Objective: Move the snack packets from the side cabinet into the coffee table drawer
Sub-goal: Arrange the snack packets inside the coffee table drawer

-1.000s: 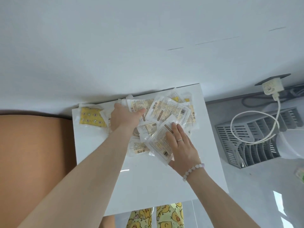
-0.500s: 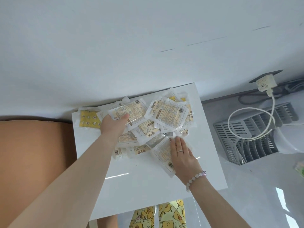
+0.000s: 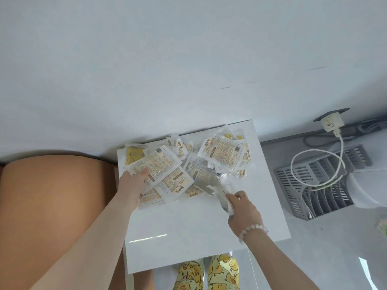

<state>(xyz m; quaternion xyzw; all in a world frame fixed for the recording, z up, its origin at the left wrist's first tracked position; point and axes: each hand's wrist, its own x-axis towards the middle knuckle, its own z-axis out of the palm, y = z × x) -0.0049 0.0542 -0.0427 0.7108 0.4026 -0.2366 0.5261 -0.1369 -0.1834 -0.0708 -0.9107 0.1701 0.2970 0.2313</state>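
Head | white cabinet top (image 3: 188,237) against wall (image 3: 167,59) | left hand (image 3: 134,185) grips printed packet (image 3: 157,164) | right hand (image 3: 245,208) pinches clear packet (image 3: 221,196)

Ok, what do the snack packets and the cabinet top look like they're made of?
Snack packets: thin glossy plastic film, it seems; clear crinkled edges, printed fronts. Cabinet top: smooth glossy white, perhaps lacquered board or glass; a bright streak reflects off it.
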